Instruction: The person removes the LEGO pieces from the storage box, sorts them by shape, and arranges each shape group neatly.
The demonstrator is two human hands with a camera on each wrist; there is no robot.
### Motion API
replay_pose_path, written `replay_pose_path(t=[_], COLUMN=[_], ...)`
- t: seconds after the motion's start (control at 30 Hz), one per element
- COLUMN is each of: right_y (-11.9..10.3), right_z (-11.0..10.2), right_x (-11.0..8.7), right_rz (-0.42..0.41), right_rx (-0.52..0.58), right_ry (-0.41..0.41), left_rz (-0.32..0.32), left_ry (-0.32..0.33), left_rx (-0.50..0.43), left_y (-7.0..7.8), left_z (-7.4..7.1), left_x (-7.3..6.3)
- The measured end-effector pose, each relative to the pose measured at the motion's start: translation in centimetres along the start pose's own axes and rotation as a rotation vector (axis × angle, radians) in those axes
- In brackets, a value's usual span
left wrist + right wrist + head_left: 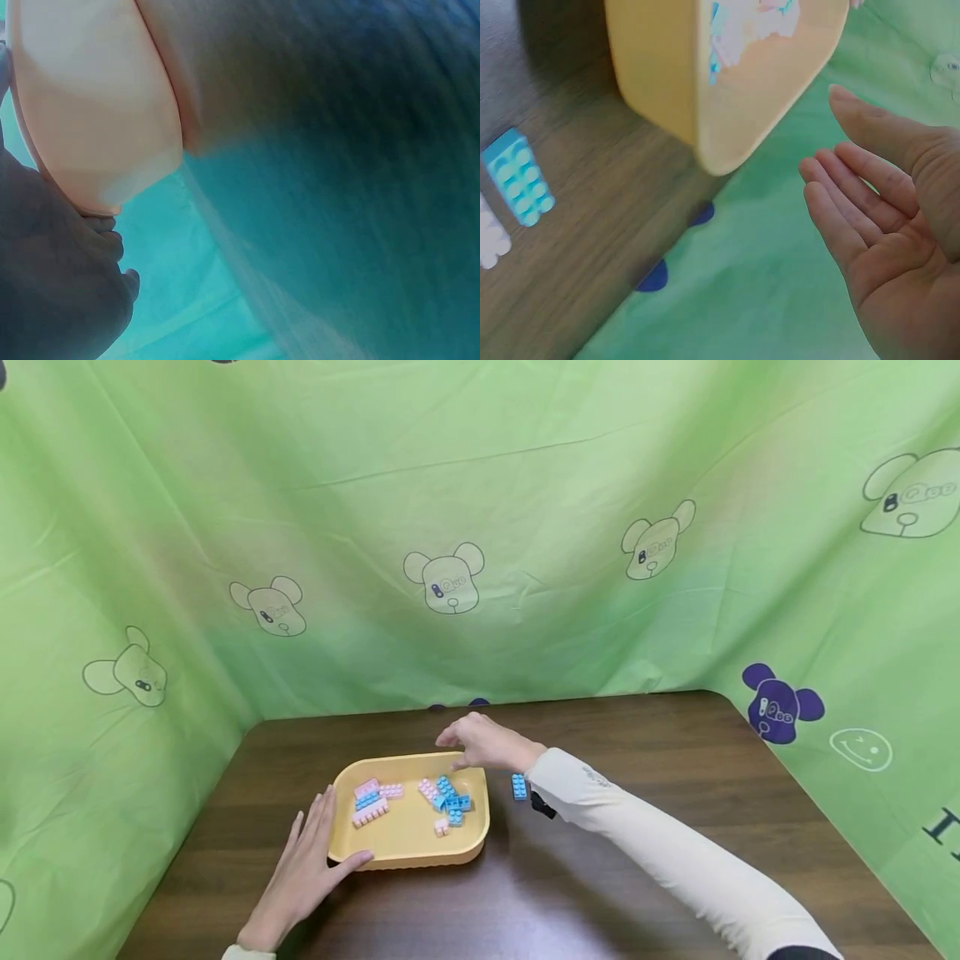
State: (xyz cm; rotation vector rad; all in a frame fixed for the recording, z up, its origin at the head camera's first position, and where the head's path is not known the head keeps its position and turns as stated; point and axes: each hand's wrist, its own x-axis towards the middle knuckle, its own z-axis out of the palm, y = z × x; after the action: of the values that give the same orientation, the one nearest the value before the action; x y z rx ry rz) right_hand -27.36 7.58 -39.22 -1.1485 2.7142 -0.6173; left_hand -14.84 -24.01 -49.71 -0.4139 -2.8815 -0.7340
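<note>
A yellow tray stands on the table with several pink and blue toy bricks in it. Its left part holds a blue brick among pink bricks; mostly blue bricks lie in a heap to the right. My left hand rests against the tray's left side, fingers straight, thumb at the front rim. Over the far right corner my right hand hovers, fingers loosely bent and nothing in them; the right wrist view also shows the palm bare.
Right of the tray, a blue brick lies on the brown table. A pale brick lies beside it in the right wrist view; the right sleeve hides that spot from above. Green printed cloth hangs behind the table.
</note>
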Motion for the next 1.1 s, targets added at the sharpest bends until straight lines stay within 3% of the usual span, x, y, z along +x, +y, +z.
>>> replay_pose_path(t=[0.27,0.63,1.1], right_y=[-1.1,-2.5,-4.1], right_z=[0.9,2.1,5.1], right_x=[2.3,4.9,6.4], right_rz=[-0.070,-0.039,0.022], right_rx=[-0.112,-0.209,-0.502], right_ry=[-0.127,-0.233,-0.355], left_rz=[0.001,0.001,0.007], left_ry=[0.003,-0.012,0.009], left_rx=[-0.010,-0.009,0.002], left_y=[0.1,0.2,0.0], left_z=[0.3,0.1,0.3], left_x=[0.2,0.2,0.0])
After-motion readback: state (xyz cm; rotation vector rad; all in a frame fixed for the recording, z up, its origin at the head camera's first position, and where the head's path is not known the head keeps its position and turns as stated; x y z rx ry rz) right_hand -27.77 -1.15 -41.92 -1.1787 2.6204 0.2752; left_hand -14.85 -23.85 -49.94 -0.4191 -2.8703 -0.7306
